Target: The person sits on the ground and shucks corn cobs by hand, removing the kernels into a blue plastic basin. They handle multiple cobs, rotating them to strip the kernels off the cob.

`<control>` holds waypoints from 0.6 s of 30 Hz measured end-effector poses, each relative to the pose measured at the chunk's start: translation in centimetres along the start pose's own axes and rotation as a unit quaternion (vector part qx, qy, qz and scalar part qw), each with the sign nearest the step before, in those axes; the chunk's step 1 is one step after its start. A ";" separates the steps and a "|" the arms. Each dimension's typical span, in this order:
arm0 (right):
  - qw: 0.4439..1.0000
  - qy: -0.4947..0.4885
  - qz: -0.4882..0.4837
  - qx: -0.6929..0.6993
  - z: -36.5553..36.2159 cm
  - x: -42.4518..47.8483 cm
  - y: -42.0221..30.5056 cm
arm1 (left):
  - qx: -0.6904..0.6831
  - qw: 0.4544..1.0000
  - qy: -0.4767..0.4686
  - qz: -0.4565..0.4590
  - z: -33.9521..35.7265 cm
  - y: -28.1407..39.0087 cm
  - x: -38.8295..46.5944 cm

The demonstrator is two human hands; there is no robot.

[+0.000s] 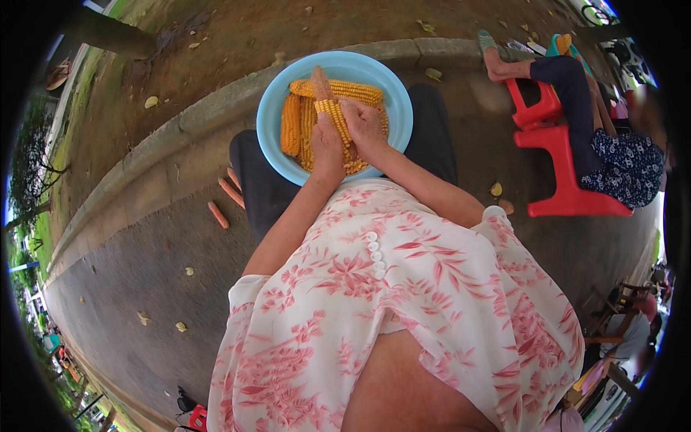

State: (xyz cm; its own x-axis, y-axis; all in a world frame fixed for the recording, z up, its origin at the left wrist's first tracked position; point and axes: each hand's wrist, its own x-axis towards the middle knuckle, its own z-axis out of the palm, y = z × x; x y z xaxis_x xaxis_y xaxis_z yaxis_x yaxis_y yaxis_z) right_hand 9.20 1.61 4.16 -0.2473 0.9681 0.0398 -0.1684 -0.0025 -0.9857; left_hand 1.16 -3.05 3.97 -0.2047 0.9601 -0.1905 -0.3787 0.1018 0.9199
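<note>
A light blue plastic basin [400, 121] rests on my lap with several yellow corn cobs and loose kernels in it. Over it, both hands grip one partly shelled corn cob [330, 110]; its far end is bare and brownish, while yellow kernels cover the nearer part. My left hand [326, 141] wraps the cob from the left, thumb along the kernels. On the other side my right hand [364, 129] presses against it with bent fingers. Beneath lie a darker orange corn cob [290, 124] at the left and a yellow corn cob [356, 92] across the back.
Bare cobs [218, 215] lie on the pavement left of my knee. A stone kerb [205, 108] runs behind the basin, with soil and a tree trunk [110, 35] beyond. At right, a person [621, 162] sits on a red plastic stool [556, 173]. More people sit farther back at lower right.
</note>
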 end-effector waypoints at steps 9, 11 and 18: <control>0.978 -0.037 -0.153 -0.139 0.7 -0.6 -1.6 | -0.147 0.988 0.033 -0.045 -0.1 0.3 0.3; 0.982 -0.026 -0.106 -0.156 0.2 -0.1 -1.6 | -0.028 0.999 0.000 0.040 -0.6 -0.5 0.9; 0.990 0.032 0.034 0.135 0.6 0.6 -1.5 | 0.163 0.956 -0.031 0.244 -0.5 0.1 -0.2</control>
State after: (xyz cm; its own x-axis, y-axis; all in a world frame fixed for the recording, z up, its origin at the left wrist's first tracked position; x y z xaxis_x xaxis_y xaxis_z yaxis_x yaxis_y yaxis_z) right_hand 8.76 2.06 5.78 -0.2080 0.9772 -0.0432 -0.4040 -0.1260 -0.9060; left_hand 0.67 -3.39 3.92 -0.2276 0.9264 0.2999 0.0507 -0.2963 0.9537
